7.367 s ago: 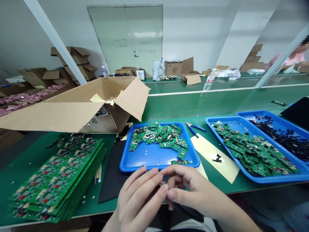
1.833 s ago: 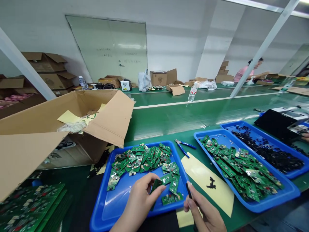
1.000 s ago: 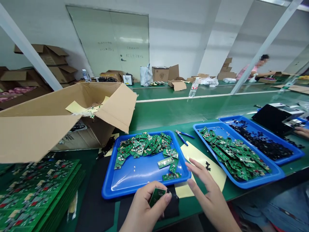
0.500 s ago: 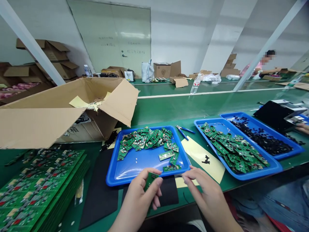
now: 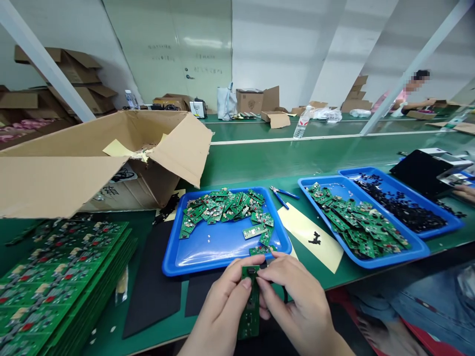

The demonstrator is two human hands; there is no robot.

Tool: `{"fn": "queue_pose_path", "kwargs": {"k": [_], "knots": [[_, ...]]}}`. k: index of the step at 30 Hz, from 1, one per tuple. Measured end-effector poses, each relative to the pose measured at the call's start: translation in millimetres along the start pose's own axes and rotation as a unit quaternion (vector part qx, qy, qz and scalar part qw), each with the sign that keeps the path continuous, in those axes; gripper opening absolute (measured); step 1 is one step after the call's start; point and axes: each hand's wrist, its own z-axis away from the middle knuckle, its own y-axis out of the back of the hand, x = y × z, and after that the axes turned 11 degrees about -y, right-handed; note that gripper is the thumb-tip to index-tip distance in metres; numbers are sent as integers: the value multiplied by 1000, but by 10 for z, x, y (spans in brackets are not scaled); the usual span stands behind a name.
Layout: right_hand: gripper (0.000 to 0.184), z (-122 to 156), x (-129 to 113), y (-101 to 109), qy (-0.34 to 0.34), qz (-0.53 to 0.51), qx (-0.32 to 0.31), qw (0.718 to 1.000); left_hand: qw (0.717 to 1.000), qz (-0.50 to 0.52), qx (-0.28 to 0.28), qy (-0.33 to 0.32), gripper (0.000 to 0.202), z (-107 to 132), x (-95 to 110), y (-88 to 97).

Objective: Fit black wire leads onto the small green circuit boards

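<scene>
Both hands meet at the near edge of the green surface, just before the front rim of the middle tray. The left hand and right hand each pinch the same narrow board, fingers closed on its upper end; the board stands upright and hangs past the surface edge. Right of the tray lie a yellow sheet and a second tray; left of it, a black mat and stacked panels.
</scene>
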Motion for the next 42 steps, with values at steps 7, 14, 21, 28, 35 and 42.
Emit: {"fn": "queue_pose_path", "kwargs": {"k": [7, 14, 21, 28, 35, 42], "knots": [[12, -27, -42, 1, 4, 11, 28, 1000, 997, -33, -37, -57, 32, -7, -58, 72], [14, -33, -39, -9, 21, 34, 43, 998, 996, -51, -11, -67, 28, -3, -3, 16], [14, -12, -45, -23, 31, 73, 58, 995, 993, -84, 31, -82, 29, 5, -34, -23], [13, -24, -36, -14, 20, 78, 49, 996, 990, -75, 56, -101, 27, -14, -60, -50], [18, -28, -20, 14, 8, 99, 45, 994, 987, -106, -31, -113, 35, -125, -64, -20], [20, -108, 95, 120, 36, 98, -19, 994, 971, -181, -128, -85, 42, -204, -5, 68]]}}
